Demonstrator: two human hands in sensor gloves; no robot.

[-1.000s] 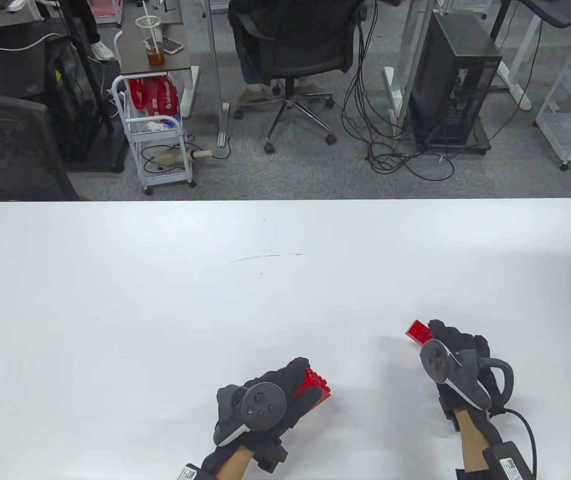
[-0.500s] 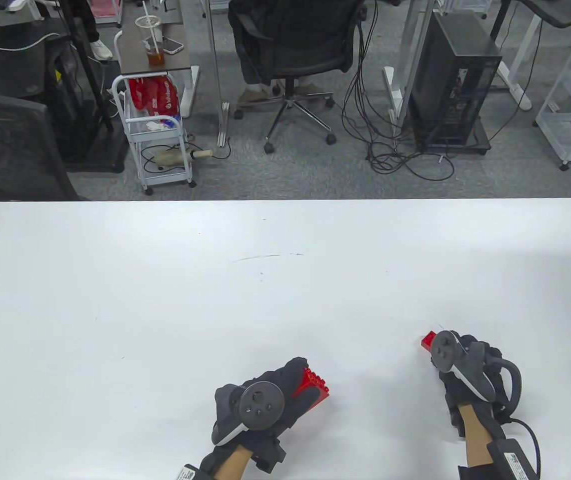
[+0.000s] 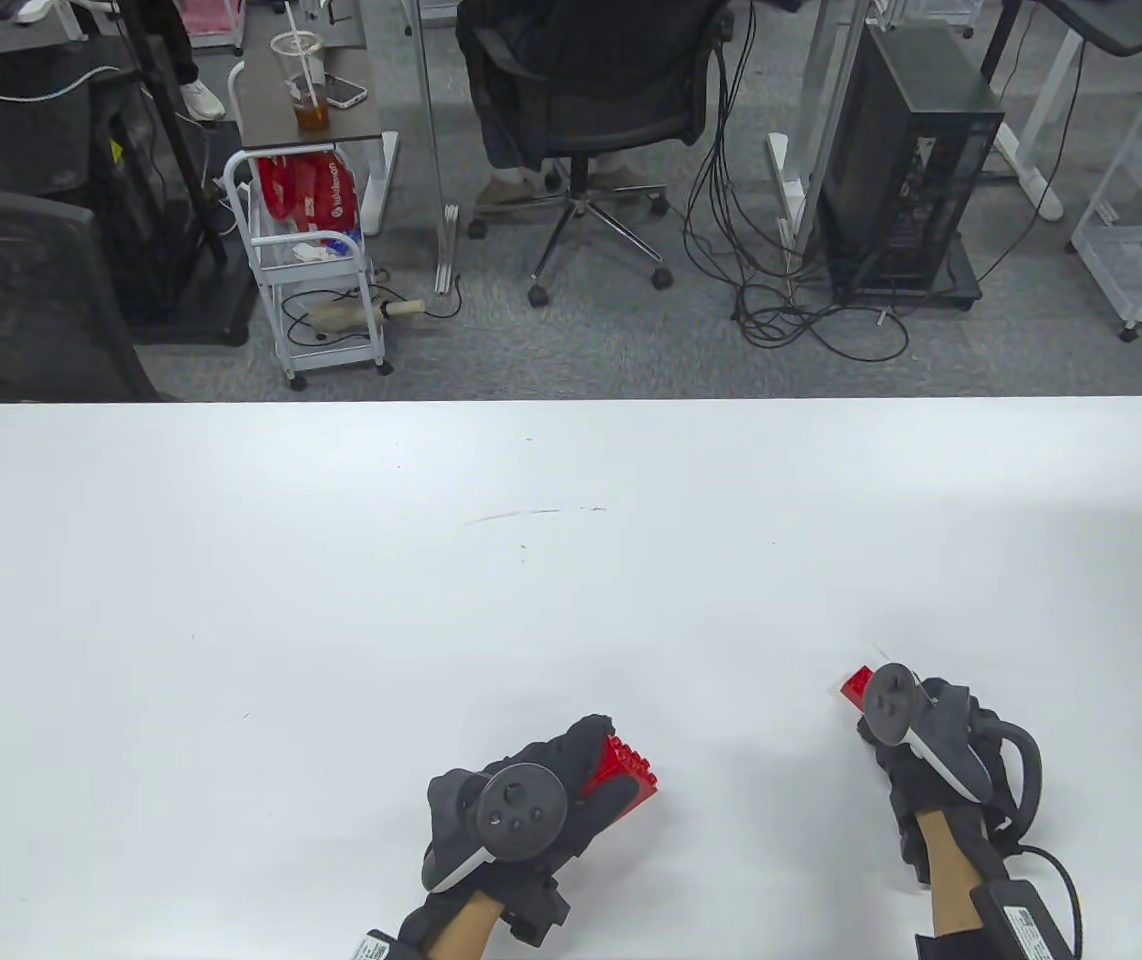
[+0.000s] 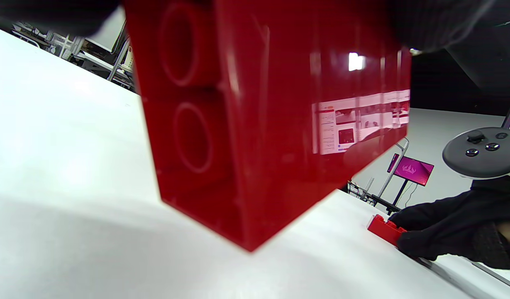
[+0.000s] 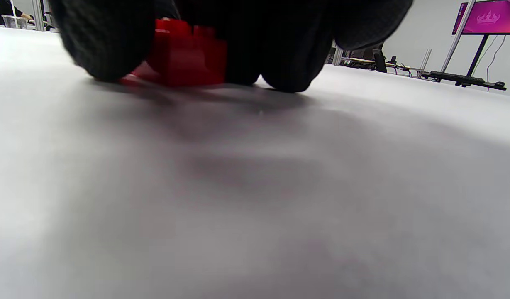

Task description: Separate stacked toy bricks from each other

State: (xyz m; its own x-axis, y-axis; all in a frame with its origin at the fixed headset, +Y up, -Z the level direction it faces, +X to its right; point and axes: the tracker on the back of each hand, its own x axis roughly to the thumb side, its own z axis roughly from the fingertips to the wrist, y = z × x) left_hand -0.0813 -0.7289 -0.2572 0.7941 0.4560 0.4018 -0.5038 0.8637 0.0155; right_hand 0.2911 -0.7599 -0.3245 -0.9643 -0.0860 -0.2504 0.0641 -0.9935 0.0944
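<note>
Down near the bottom edge of the table point(image 3: 231, 600), the left hand point(image 3: 521, 800) holds a big red brick point(image 3: 626, 770) up off the white top. Its fingers wrap around the brick from behind, so the bumpy top sticks out past the fingertips. From the left wrist view, the hollow underside of the brick points down at the table, so it looks lifted, not resting. I think it is held up like this because it has been pulled free from its partner.

A little farther out and off to the side, the right hand point(image 3: 916, 740) presses down on a small red brick point(image 3: 856, 685). This brick sits flat on the table, and the fingertips point(image 5: 105, 45) curl around it on both sides. The hand looks like it is setting this brick down. Both bricks are well apart.
</note>
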